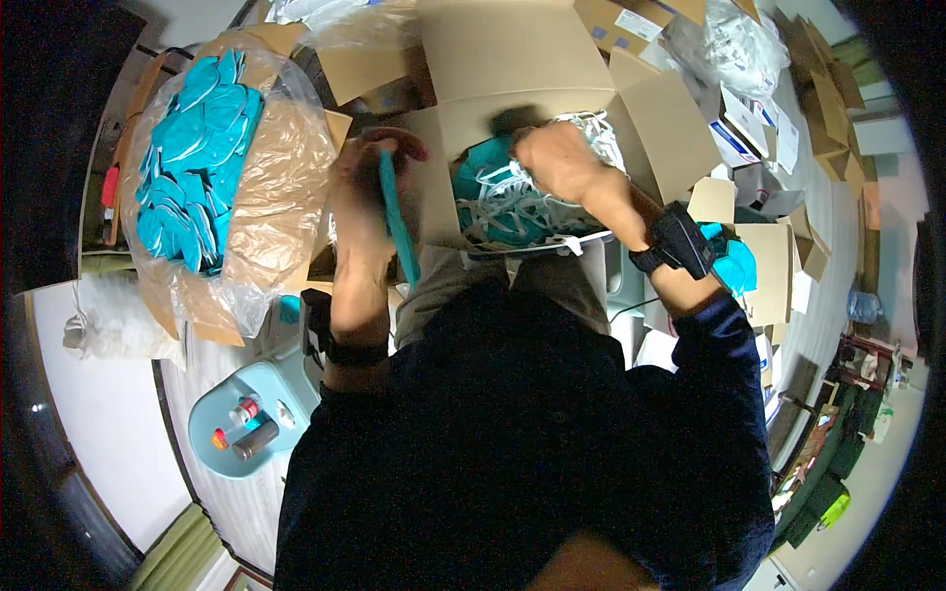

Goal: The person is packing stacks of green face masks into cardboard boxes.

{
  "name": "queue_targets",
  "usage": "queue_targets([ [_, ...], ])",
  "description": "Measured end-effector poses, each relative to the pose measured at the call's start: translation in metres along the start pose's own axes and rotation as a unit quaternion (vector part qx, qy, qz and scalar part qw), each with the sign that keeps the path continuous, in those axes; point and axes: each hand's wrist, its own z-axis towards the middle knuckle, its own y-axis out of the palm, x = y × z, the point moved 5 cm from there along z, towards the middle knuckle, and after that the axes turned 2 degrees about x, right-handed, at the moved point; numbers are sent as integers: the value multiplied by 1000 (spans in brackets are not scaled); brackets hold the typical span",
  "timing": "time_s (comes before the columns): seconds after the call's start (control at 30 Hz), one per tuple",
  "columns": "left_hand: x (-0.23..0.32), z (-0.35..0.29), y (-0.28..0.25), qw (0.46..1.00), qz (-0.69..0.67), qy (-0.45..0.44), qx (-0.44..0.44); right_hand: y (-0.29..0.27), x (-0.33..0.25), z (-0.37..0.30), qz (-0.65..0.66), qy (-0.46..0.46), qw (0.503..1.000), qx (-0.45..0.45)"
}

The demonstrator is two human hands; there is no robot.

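Note:
My left hand [379,163], blurred by motion, is closed around a thin teal face mask [397,219], held on edge and hanging down left of an open cardboard box [522,49]. Inside that box lies a heap of teal face masks [507,229] tangled with white elastic straps [537,209]. Over the heap my right hand [560,163] reaches in, close to the straps. Its fingertips are smeared and partly hidden, so I cannot make out any grip. Each wrist wears a black strapped device.
On the left, a large carton lined with a clear plastic bag [286,148] holds many loose teal pieces [202,123]. Below it stands a pale blue stool [212,394] carrying bottles. More cartons [774,261] and a bundled plastic bag [729,44] crowd the right and far sides.

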Motion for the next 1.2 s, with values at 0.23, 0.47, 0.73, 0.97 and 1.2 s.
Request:
queue_targets([
  [0.23,-24,-16,16,982,-39,-186,15,-70,2,-67,140,18,901,410],
  [0.47,-35,-26,68,964,-66,-184,-182,-68,-4,-85,219,41,842,490],
  [0.73,-8,-30,90,991,119,42,-39,-47,-6,-82,594,167,660,428],
  [0.97,0,-34,93,974,217,-8,-58,-49,-4,-80,485,174,768,381],
  [1.2,13,-56,61,992,98,-69,-49,-40,81,-106,317,314,783,432],
])
